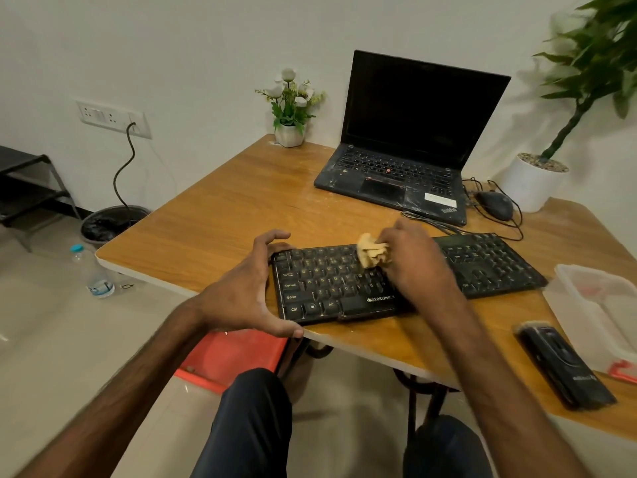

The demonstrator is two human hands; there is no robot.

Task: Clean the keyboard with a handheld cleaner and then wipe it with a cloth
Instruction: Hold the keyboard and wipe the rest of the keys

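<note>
A black keyboard (331, 288) lies near the front edge of the wooden table (241, 208). My left hand (244, 294) grips its left end, thumb at the front edge and fingers curled over the back corner. My right hand (413, 263) holds a crumpled tan cloth (372, 251) and presses it on the keys at the keyboard's middle. My right forearm hides part of the keys. The black handheld cleaner (565, 367) lies on the table at the right, apart from both hands.
An open dusty laptop (406, 146) stands behind the keyboard, with a wired mouse (494, 205) and cables to its right. A clear plastic box (599, 308) sits at the right edge. A flower pot (291, 132) and a white planter (531, 181) stand at the back.
</note>
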